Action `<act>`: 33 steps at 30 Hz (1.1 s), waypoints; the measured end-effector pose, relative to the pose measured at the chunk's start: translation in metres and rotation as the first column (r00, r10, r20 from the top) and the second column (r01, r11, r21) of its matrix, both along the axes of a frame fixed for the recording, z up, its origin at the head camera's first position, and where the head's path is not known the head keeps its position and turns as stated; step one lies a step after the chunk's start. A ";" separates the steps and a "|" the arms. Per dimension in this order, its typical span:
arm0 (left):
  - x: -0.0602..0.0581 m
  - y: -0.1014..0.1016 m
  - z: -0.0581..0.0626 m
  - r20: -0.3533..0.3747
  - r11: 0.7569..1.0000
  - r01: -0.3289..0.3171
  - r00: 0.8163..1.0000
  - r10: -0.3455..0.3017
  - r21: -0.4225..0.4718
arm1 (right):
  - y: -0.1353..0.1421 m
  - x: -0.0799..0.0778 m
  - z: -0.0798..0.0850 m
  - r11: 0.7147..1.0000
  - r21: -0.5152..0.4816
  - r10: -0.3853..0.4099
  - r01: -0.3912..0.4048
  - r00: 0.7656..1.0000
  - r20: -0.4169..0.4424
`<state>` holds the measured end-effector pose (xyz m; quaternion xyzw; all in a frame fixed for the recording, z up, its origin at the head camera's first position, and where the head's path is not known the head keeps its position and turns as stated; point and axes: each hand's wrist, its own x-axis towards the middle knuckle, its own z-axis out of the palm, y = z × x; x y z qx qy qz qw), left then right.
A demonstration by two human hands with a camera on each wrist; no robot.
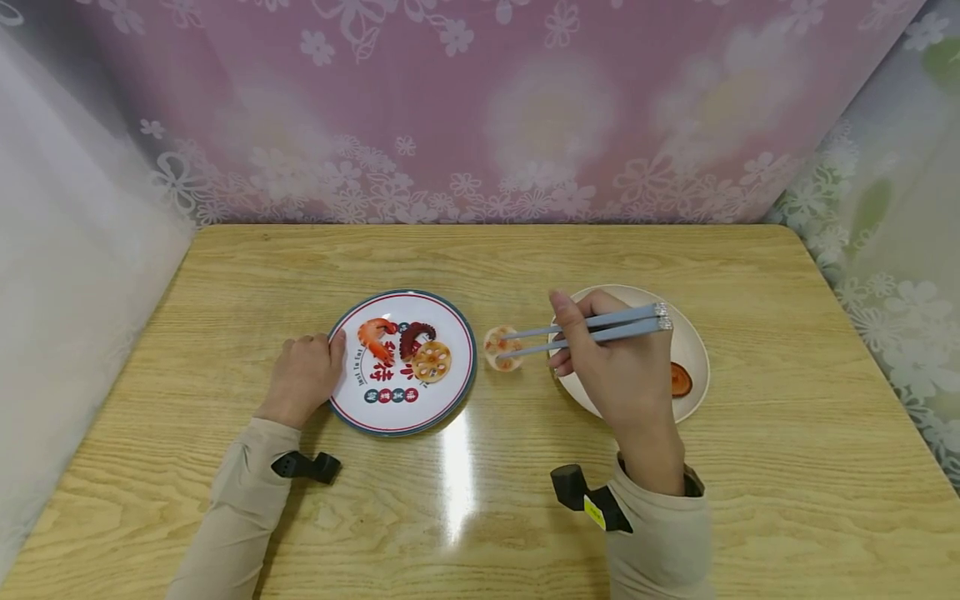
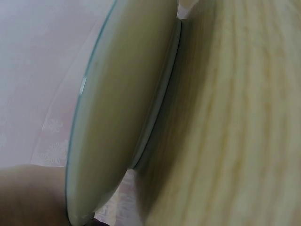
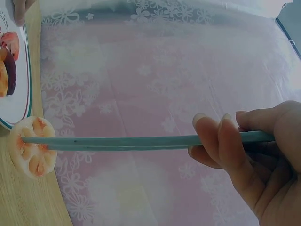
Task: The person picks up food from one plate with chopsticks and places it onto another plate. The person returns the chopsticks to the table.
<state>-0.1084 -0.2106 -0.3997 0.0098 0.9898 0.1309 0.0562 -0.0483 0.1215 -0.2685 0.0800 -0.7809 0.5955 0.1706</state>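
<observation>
My right hand (image 1: pixel 618 367) holds a pair of blue-grey chopsticks (image 1: pixel 630 321). A pale lotus root slice (image 1: pixel 502 348) is at their tips, between the two plates; in the right wrist view the lotus root slice (image 3: pixel 33 147) hangs there with its holes showing. My left hand (image 1: pixel 303 375) grips the left rim of a white plate (image 1: pixel 397 417) with a teal edge and red characters, thumb on the rim. On that plate lie a shrimp (image 1: pixel 375 337), a dark red octopus tentacle (image 1: pixel 415 340) and a browner lotus root slice (image 1: pixel 431 362).
Under and behind my right hand stands a cream plate (image 1: pixel 693 346), partly hidden, with a round orange-brown slice (image 1: pixel 680 381) on it. Both plates are on a wooden table (image 1: pixel 480 258), with a pink flowered curtain (image 1: pixel 480 125) behind its far edge.
</observation>
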 end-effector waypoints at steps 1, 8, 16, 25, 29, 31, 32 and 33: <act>0.000 0.000 0.000 0.000 1.000 0.000 1.000 0.000 0.000 | -0.001 0.000 0.000 1.000 0.006 0.003 -0.004 1.000 0.004; -0.001 0.000 0.000 -0.011 1.000 0.011 1.000 -0.011 -0.003 | -0.010 0.001 -0.002 0.999 0.025 0.028 -0.028 1.000 -0.009; 0.000 0.000 0.001 0.010 1.000 0.010 1.000 -0.009 -0.009 | -0.015 0.003 -0.003 0.998 0.019 0.053 -0.053 0.998 -0.016; 0.000 0.000 0.001 -0.004 1.000 0.026 1.000 -0.026 -0.009 | -0.025 0.004 -0.005 0.996 0.035 0.087 -0.087 0.996 -0.018; 0.000 0.000 0.001 -0.014 0.999 0.034 0.999 -0.034 -0.008 | -0.032 0.006 -0.006 0.993 0.063 0.104 -0.101 0.994 -0.043; 0.000 0.000 0.001 -0.016 0.999 0.035 0.999 -0.035 -0.008 | -0.035 0.007 -0.006 0.992 0.059 0.118 -0.115 0.991 -0.059; 0.000 0.000 0.001 -0.016 0.999 0.035 0.999 -0.035 -0.006 | -0.037 0.007 -0.007 0.991 0.056 0.126 -0.123 0.990 -0.068; 0.000 0.000 0.001 -0.016 0.999 0.034 0.999 -0.034 -0.005 | -0.038 0.007 -0.007 0.990 0.054 0.133 -0.129 0.988 -0.074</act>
